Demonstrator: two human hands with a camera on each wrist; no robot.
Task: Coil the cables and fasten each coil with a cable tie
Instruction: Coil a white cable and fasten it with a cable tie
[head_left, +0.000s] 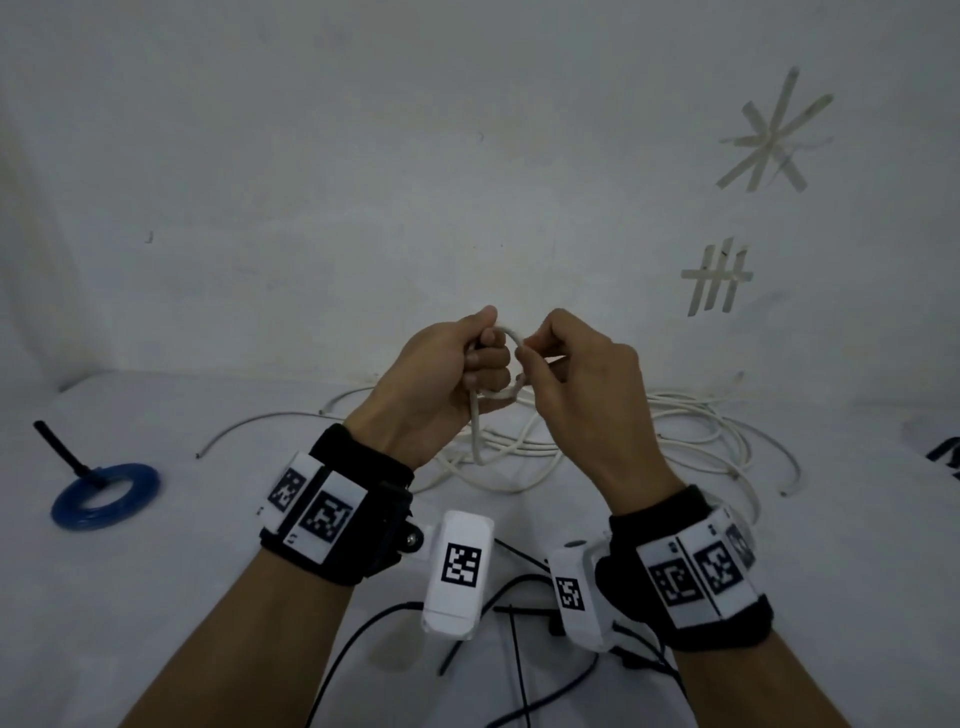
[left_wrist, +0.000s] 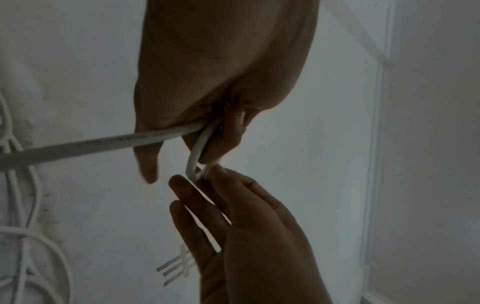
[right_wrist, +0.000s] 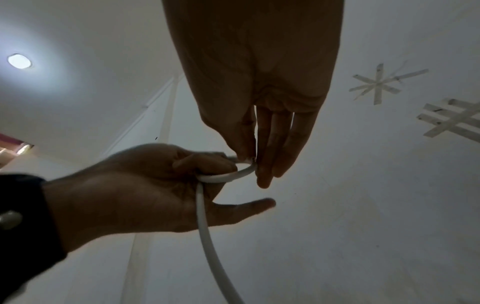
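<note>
Both hands are raised above the table near the wall. My left hand (head_left: 480, 356) has its fingers curled round a white cable (head_left: 511, 335), which bends into a small loop between the hands. My right hand (head_left: 530, 353) pinches the loop's far side between thumb and forefinger. From the left hand the cable (right_wrist: 205, 226) hangs down to a loose white tangle (head_left: 597, 441) on the table. In the left wrist view the cable (left_wrist: 103, 146) leaves the left hand (left_wrist: 226, 144) and the right hand (left_wrist: 207, 174) meets its bent end. The right hand's (right_wrist: 249, 159) other fingers are straight.
A blue cable coil (head_left: 104, 496) fastened with a black tie lies at the table's left. Several loose black cable ties (head_left: 519, 629) lie near the front edge under my wrists. The wall is close behind, with tape marks (head_left: 769, 135). A dark object (head_left: 945, 452) shows at the right edge.
</note>
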